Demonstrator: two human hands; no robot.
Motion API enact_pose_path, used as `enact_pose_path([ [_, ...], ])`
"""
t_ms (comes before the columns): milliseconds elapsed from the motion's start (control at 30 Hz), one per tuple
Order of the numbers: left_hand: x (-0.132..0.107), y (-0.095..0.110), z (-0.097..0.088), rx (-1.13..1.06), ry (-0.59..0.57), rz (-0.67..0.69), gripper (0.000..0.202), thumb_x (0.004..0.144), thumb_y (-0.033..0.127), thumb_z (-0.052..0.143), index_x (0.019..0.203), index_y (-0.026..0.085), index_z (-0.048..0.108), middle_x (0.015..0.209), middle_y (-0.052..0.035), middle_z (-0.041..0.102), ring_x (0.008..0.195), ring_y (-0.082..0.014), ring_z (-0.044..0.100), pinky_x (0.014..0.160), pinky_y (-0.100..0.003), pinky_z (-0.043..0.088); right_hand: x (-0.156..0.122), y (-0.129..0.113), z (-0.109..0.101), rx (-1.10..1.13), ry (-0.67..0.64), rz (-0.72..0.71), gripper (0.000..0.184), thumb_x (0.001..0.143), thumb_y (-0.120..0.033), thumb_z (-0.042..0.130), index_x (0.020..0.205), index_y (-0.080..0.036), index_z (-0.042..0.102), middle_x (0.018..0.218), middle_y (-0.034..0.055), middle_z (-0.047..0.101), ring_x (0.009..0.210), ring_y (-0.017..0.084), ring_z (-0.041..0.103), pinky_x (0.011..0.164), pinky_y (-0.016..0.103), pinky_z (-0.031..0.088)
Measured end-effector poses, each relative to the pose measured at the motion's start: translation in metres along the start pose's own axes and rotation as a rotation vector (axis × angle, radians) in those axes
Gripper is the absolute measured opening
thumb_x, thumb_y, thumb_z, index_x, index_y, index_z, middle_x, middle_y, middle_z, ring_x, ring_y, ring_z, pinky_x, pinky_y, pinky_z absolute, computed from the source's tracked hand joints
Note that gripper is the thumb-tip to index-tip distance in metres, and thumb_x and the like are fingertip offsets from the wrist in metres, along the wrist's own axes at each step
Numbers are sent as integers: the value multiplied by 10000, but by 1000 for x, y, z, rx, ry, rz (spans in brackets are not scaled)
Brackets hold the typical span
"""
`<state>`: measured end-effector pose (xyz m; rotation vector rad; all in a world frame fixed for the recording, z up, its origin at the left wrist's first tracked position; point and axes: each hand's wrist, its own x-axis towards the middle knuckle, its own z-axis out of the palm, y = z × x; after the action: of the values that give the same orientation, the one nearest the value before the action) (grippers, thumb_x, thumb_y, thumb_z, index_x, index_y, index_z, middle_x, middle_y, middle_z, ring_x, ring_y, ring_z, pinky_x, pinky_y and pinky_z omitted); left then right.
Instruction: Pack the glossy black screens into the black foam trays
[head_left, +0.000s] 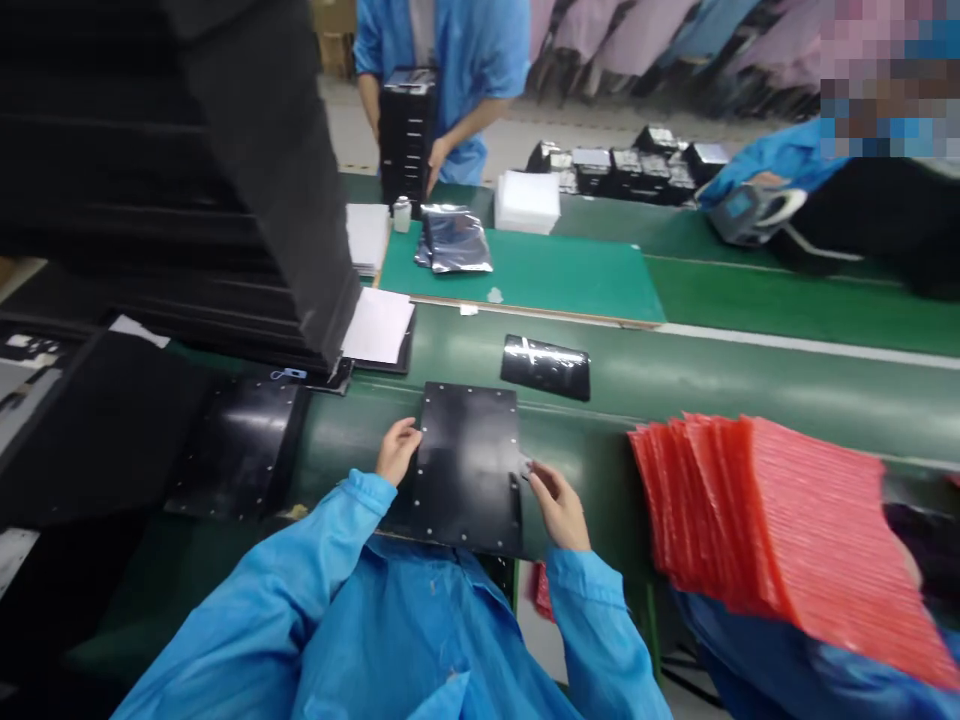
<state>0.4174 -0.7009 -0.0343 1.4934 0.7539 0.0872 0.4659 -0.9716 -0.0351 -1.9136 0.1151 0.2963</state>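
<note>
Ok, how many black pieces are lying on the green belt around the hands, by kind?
White-dotted black panels: 2
Taped glossy black piece: 1
Total: 3

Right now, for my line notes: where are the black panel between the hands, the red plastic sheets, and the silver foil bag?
Black rectangular panel (466,470), head view, on its centre.
Fanned red plastic sheets (795,530), head view, on the top sheet.
Silver foil bag (455,242), head view, on its front.
</note>
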Motion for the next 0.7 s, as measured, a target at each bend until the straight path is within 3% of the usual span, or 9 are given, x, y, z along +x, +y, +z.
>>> enact_pose_path([
  [67,-10,10,17,259,14,242,376,761,340,599,1091,161,617,1049,-104,599,964,-211,596,867,-355,491,18,19,-20,-81,117,-74,619,696,-634,562,1095,-162,600,1164,168,622,1094,300,565,919,471,450],
  [167,-36,18,56,632,-156,513,368,822,333,544,1155,190,602,1180,-109,584,1121,-230,541,1009,-398,416,48,58,-30,-326,106,-148,719,700,-621,556,1227,-133,515,1333,218,488,1258,356,409,994,555,343],
  [267,-60,13,100,1011,-288,509,517,819,433,578,1274,191,532,1376,-142,466,1303,-321,384,1083,-532,300,66,95,-25,-517,-17,-209,626,754,-571,506,1185,-119,528,1355,236,455,1297,390,333,1008,602,271],
  [367,-73,0,130,1292,-258,437,735,776,522,617,1386,165,416,1505,-184,266,1392,-415,164,1073,-669,150,67,110,-30,-530,-31,-278,527,812,-500,436,1161,-114,524,1196,223,566,1125,339,503,928,509,386],
  [500,-77,-12,137,1416,-226,443,827,768,591,595,1436,173,342,1523,-190,215,1404,-415,115,1085,-665,51,56,89,-49,-662,-202,-414,500,775,-457,524,1163,-141,535,956,151,633,872,295,592,765,405,438],
  [700,-77,-12,138,1444,-244,403,999,647,688,643,1445,179,325,1524,-199,200,1399,-439,91,1075,-675,9,53,37,-51,-897,-508,-439,330,738,-299,604,1047,-186,575,921,94,654,784,238,605,676,316,404],
])
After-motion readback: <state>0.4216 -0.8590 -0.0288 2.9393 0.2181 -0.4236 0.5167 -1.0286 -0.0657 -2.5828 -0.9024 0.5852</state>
